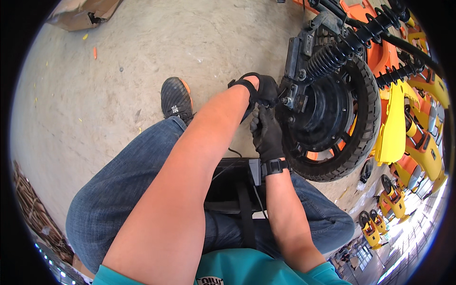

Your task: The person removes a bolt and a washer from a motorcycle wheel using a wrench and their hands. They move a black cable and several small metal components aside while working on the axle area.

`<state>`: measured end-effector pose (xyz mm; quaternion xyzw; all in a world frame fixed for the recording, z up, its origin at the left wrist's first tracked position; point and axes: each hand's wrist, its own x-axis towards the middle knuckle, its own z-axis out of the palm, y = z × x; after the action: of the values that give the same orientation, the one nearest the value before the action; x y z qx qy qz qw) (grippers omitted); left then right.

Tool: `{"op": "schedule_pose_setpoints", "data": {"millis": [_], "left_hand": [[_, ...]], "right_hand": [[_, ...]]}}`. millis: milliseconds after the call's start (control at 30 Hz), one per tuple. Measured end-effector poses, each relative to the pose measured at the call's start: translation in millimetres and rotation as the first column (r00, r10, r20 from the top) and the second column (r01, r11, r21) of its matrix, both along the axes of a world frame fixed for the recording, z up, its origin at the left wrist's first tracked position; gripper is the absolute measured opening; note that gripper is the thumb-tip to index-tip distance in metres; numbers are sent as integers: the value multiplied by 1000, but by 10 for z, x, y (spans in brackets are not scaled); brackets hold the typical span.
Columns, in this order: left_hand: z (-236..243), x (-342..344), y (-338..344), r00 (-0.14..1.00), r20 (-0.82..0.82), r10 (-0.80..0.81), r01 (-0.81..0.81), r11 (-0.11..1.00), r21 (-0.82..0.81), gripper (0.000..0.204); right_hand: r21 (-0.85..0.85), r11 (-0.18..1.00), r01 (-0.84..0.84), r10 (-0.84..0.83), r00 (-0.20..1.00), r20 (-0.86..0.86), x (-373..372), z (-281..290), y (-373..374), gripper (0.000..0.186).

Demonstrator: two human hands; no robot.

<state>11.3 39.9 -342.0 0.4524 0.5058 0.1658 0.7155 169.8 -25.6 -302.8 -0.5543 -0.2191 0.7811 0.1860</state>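
Note:
My left hand (267,90), in a black glove, is bent in beside the wheel's axle end. Its fingers curl downward and are mostly hidden, so what they hold does not show. Just below it my right hand (267,134), also black-gloved, is closed with its fingers curled up toward the left hand. Whatever lies in that grip is too small or covered to make out. A metal axle nut (287,100) sits right beside both hands. It is on the black hub (319,116) of a wheel with a knobby black tire (369,111).
A black coil-spring shock absorber (332,59) rises above the hub. Yellow and orange vehicle panels (393,126) stand behind the wheel, with several small yellow vehicles farther right. A torn cardboard box (83,14) lies at the far left on the concrete floor (137,52).

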Motion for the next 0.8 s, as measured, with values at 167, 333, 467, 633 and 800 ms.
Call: {"op": "schedule_pose_setpoints", "data": {"millis": [167,333,467,633,800], "left_hand": [[55,-32,-29,985,73,157,-147,981,-128,19],[108,-37,-50,977,81,196,-182,971,-156,21],[71,-12,-53,978,68,198,-187,971,-147,20],[34,15,-40,979,64,195,-186,974,-133,19],[52,-1,-33,997,60,40,-29,985,-168,20]], "right_hand": [[8,999,53,-53,999,-9,63,-48,-68,15],[11,999,36,-36,999,-41,167,-137,-116,17],[11,999,46,-46,999,-1,152,-120,-125,18],[29,999,33,-34,999,26,154,-137,-105,20],[73,997,33,-38,997,69,110,-102,-131,17]]}}
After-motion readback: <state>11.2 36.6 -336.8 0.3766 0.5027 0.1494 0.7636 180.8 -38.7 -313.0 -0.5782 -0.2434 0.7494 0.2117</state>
